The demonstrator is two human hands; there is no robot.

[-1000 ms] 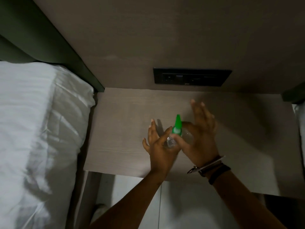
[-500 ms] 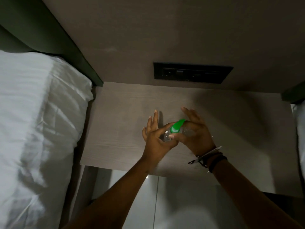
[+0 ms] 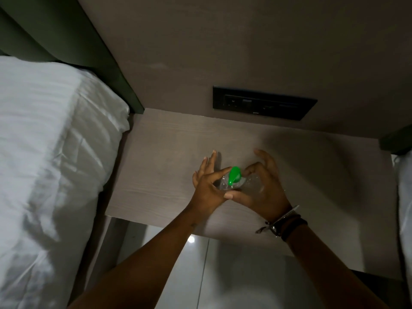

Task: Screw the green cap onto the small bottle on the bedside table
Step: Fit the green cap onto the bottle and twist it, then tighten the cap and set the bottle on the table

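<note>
Above the pale wood bedside table [image 3: 165,150], both my hands hold a small clear bottle [image 3: 253,183]. Its pointed green cap [image 3: 234,175] sits on the neck, tilted toward me and to the left. My left hand [image 3: 206,188] pinches the cap between index finger and thumb, its other fingers spread upward. My right hand [image 3: 266,188] wraps the bottle's body, index finger curled over the top and thumb underneath. Fingers hide most of the bottle. I cannot tell whether it touches the table.
A bed with white sheets [image 3: 44,157] lies along the table's left edge, under a dark green headboard [image 3: 66,41]. A black socket panel [image 3: 263,103] is set in the wall behind. Glossy floor tiles [image 3: 223,277] show below. More white bedding [image 3: 404,197] lies at the right.
The cap pointed straight up a second ago and now leans toward me. My right fingers have curled in around the bottle. Both hands stay together at the table's middle.
</note>
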